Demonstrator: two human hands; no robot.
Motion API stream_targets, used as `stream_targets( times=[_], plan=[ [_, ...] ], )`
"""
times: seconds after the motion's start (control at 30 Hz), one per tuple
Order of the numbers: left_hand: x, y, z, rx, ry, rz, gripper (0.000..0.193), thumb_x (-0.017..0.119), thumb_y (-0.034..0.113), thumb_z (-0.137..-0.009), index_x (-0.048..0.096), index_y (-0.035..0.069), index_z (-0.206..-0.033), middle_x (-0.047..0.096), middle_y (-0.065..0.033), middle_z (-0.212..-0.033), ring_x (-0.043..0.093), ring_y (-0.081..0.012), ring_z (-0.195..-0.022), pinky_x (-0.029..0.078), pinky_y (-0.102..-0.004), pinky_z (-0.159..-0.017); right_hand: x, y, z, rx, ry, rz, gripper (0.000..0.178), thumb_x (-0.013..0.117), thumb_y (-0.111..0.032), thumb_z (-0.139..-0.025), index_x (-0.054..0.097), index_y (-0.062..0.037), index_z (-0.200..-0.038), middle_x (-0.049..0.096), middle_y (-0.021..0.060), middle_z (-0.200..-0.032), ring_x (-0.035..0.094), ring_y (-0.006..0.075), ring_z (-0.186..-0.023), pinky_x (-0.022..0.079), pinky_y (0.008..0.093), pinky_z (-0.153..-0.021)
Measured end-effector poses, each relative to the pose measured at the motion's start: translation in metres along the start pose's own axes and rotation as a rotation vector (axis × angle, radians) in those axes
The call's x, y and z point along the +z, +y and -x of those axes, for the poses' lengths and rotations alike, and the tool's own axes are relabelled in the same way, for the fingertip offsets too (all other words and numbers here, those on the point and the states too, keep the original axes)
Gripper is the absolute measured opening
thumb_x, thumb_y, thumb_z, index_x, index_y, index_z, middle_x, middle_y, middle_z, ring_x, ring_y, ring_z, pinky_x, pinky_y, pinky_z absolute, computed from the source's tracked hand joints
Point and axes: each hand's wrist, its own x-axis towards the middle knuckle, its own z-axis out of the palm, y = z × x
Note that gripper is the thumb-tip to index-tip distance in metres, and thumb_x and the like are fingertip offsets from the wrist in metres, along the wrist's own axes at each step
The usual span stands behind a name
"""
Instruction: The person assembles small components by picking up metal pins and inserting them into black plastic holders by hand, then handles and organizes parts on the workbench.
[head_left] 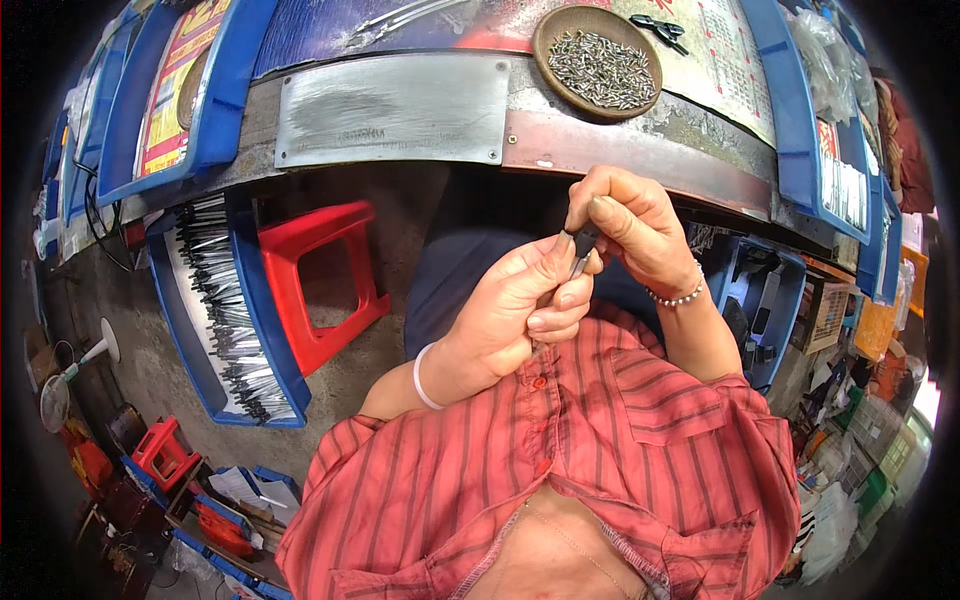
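Head view: your soft red shirt (450,450) has dark stripes. Just past it, your left hand (525,300) curls closed around a slim metal rod (579,266), while your right hand (636,225) pinches the small black piece (586,240) at its end. Beyond, a flat, scratched metal plate (395,110) is screwed down beside a round brown bowl (544,50) of shiny, narrow pins (603,70)
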Motion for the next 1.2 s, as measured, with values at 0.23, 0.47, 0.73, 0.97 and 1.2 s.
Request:
stream_targets(
  times=[0.23,0.47,0.73,0.97,1.2],
  plan=[
    [0.0,-0.002,0.0,0.029,-0.026,-0.029,0.032,0.045,0.033,-0.095,0.05,0.002,-0.098,0.042,0.0029,-0.063,0.029,-0.001,-0.043,0.023,-0.016,-0.039,0.022,-0.004,0.014,-0.15,0.134,0.331,0.02,0.045,-0.015,-0.095,0.055,0.0005,-0.087,0.057,0.0016,-0.073,0.055,0.005,-0.059,0.044,0.0187,-0.055],
    [-0.006,-0.002,-0.009,0.025,-0.032,0.087,0.034,0.045,0.036,-0.094,0.05,0.003,-0.1,0.039,0.0032,-0.063,0.03,-0.0017,-0.042,0.023,-0.0162,-0.039,0.023,0.012,0.005,0.011,0.313,-0.154,0.021,0.053,-0.025,-0.093,0.06,-0.0064,-0.087,0.056,-0.0046,-0.072,0.05,-0.0007,-0.058,0.035,0.014,-0.047],
    [-0.006,-0.001,-0.009,0.029,-0.041,0.105,0.032,0.043,0.033,-0.096,0.05,0.003,-0.1,0.041,0.0017,-0.064,0.03,-0.0027,-0.043,0.024,-0.0171,-0.039,0.016,0.007,0.001,0.095,0.224,-0.143,0.023,0.053,-0.026,-0.092,0.06,-0.0071,-0.082,0.058,-0.0046,-0.072,0.049,-0.0004,-0.053,0.033,0.0142,-0.045],
    [0.001,0.002,-0.011,0.049,-0.054,0.107,0.031,0.041,0.033,-0.096,0.047,0.003,-0.1,0.039,0.0018,-0.064,0.031,-0.0032,-0.042,0.025,-0.0174,-0.038,0.021,0.0,-0.003,0.054,0.267,-0.138,0.023,0.052,-0.025,-0.093,0.058,-0.0058,-0.082,0.055,-0.0042,-0.07,0.045,-0.001,-0.05,0.031,0.0136,-0.043],
    [0.009,0.008,-0.006,0.059,0.001,0.032,0.031,0.045,0.033,-0.095,0.051,0.003,-0.1,0.047,0.0006,-0.065,0.037,-0.0043,-0.043,0.027,-0.0175,-0.039,0.023,-0.011,-0.007,0.001,0.246,-0.103,0.021,0.053,-0.021,-0.092,0.059,-0.0031,-0.082,0.056,-0.0025,-0.068,0.045,0.0008,-0.055,0.036,0.015,-0.05]
  ],
)
